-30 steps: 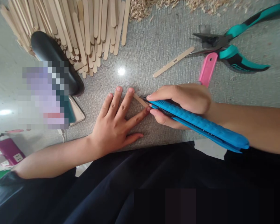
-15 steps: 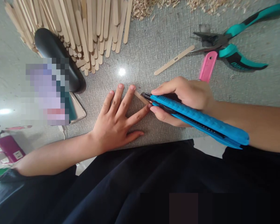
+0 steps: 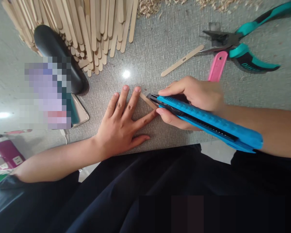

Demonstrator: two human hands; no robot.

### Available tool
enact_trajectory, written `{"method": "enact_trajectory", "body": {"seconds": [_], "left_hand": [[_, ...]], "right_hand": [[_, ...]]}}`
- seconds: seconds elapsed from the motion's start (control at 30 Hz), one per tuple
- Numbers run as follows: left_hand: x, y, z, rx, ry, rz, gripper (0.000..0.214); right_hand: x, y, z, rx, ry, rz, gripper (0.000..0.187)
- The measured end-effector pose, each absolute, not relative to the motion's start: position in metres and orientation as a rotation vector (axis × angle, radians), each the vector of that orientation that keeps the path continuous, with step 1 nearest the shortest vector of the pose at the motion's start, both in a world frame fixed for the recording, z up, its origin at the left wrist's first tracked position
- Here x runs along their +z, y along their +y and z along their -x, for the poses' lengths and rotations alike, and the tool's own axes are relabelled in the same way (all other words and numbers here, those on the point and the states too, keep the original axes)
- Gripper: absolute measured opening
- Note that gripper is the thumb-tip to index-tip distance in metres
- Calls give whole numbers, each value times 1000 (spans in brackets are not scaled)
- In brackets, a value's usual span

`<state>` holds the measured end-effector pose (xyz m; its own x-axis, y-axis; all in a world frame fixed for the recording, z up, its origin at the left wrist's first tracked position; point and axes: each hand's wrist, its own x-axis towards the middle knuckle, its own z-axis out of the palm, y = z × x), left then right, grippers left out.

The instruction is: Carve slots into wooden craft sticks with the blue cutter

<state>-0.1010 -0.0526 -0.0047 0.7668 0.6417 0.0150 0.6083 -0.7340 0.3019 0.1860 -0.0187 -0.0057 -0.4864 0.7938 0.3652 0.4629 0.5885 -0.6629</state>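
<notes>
While a wooden stick [image 3: 146,99] lies against the spread left hand [image 3: 115,127], the right hand [image 3: 200,95] grips a cutter [image 3: 210,116].

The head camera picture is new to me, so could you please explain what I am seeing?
There is no machine here, only a person's two bare hands, seen from a camera worn on the head, looking forward and down. The left hand lies spread on the table, with a thin wooden stick between its middle and index fingertips. The right hand holds a blue knife, its tip at that stick; whether it is cutting, I cannot tell. Beyond lie a pile of sticks, wood shavings, pliers, a slotted stick and a pink handle.
</notes>
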Motion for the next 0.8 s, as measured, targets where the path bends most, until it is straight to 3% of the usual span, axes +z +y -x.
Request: {"method": "enact_trajectory", "body": {"seconds": [0.8], "left_hand": [[-8,-55,102,175,989,-2694,114]], "right_hand": [[-11,-21,-190,689,-2186,928,42]]}}
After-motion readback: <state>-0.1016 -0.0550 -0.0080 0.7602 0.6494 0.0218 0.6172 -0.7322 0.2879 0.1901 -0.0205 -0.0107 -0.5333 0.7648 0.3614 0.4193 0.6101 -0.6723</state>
